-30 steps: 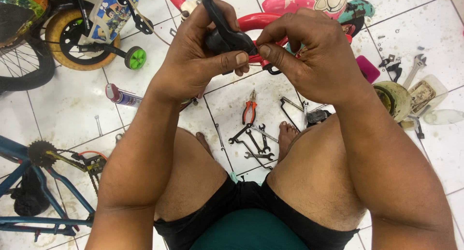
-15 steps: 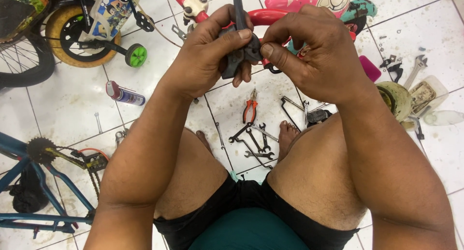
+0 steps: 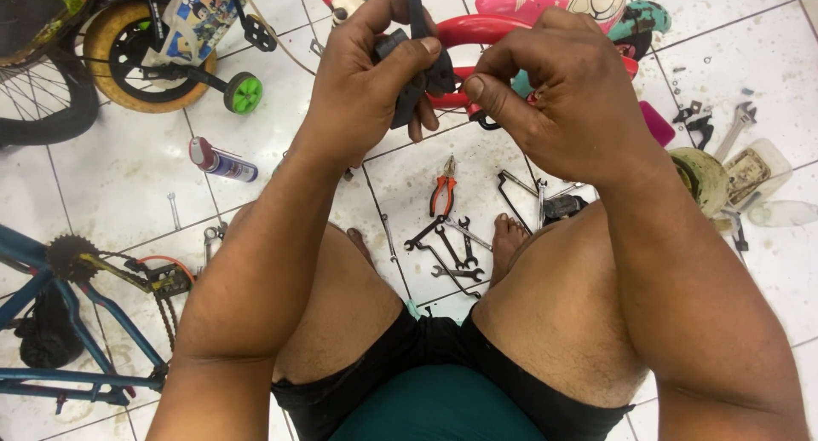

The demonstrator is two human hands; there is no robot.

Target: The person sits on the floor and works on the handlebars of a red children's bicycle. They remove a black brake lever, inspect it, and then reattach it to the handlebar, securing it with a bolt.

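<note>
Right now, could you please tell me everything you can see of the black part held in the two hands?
The black part is a small dark piece, apparently plastic or metal, with a thin black lever or strap rising from its top out of the picture. It is held up above the floor tools. The left hand wraps it, thumb pressed across its front; the right hand pinches close beside its right edge. Fingers hide much of its shape.

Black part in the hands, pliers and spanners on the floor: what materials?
Black part, held by left hand: looks like matte plastic or painted metal; dull, no glint, so unsure. Pliers: grey metal jaws, orange grips, likely rubber or plastic. Spanners: dark bare steel, it seems.
</note>
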